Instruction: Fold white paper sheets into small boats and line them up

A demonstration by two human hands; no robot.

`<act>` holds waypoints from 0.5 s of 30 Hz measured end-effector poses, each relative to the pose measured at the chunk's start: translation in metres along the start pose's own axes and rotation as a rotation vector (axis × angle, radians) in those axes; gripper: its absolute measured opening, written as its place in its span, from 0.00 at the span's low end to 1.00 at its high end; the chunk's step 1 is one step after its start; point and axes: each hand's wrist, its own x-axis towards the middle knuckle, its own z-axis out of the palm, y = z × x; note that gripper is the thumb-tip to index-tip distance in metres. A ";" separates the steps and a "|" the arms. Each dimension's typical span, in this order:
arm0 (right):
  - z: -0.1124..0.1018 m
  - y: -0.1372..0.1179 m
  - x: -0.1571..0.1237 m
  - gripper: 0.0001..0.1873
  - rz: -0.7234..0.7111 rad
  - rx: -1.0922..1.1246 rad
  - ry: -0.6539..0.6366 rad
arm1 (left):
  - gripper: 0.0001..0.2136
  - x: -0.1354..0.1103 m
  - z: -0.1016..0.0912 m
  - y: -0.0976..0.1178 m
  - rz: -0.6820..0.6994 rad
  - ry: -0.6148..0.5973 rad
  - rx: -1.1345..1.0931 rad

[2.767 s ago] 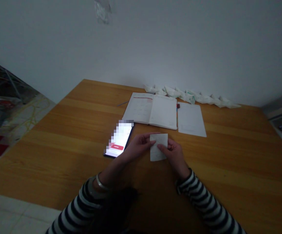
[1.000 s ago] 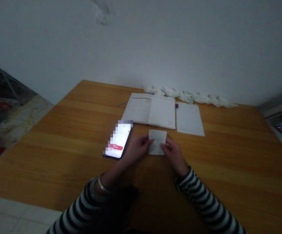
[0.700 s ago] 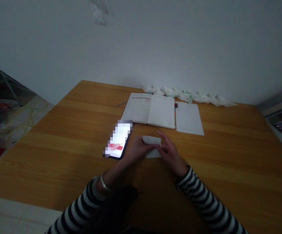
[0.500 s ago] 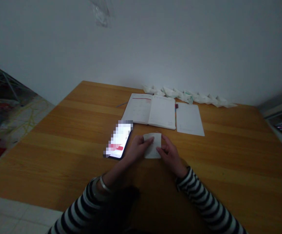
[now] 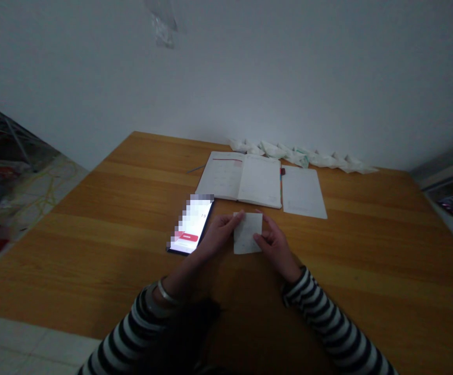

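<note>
Wooden table [image 5: 367,271] carries everything. Open notebook [image 5: 242,179] is the reference, lying flat. Loose sheet [image 5: 302,191] is just right of the notebook. Row of folded paper pieces [image 5: 308,158] runs behind the notebook, along the wall. Lit phone [image 5: 191,229] is in front-left of the notebook. Paper square [image 5: 247,234] sits just in front of the notebook, between both hands; resting or lifted, can't tell. Left hand [image 5: 218,237] pinches its top-left corner, right hand [image 5: 275,245] pinches its right edge.

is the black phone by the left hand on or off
On: the black phone has its screen glowing white with a red bar, beside the left hand pinching a white paper square.
</note>
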 end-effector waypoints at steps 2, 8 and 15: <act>0.000 0.000 0.000 0.35 0.000 0.001 0.000 | 0.20 -0.003 0.006 0.000 -0.008 -0.057 0.010; 0.002 0.005 0.000 0.37 0.008 0.005 -0.006 | 0.21 -0.005 0.009 -0.012 -0.036 -0.038 -0.138; 0.003 0.006 0.001 0.29 -0.076 -0.055 0.099 | 0.30 0.000 0.007 -0.012 -0.010 0.071 -0.120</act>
